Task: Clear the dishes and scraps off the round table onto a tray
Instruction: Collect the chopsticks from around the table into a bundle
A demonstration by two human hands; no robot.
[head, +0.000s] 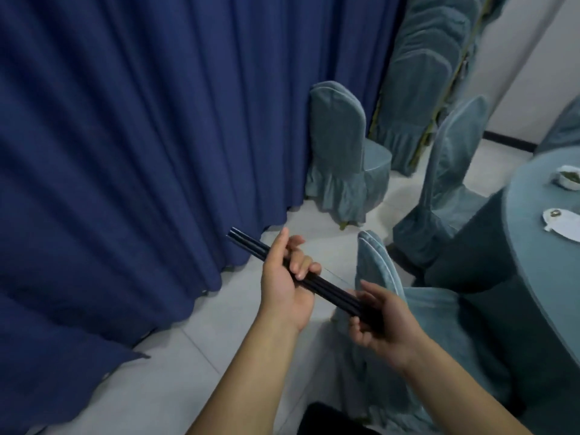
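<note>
left hand [282, 287], right hand [387, 323] | fingers curled round 1 bundle of chopsticks [329, 291] (stick count unclear)

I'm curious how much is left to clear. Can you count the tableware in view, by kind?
bowl: 1, on the table
plate: 1, on the table
bundle of black chopsticks: 1, held by left hand and right hand; single sticks too blurred to count
Total: 3
</note>
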